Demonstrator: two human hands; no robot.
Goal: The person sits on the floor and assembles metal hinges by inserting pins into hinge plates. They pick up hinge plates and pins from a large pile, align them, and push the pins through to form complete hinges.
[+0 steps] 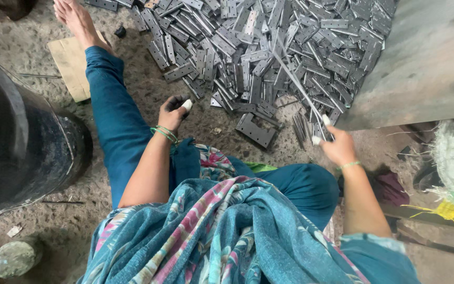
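rough concrete floor (43,231), metal hinge pile (269,47)

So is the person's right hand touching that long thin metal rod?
Touching. The head view shows the right hand gripping the lower end of the long thin metal rod, which slants up over the pile of flat grey metal hinges.

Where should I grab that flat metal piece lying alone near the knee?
Probably by its long edges, coming from above with the left hand. The hinge plate lies flat on the floor, apart from the pile, so both long sides look open to fingers.
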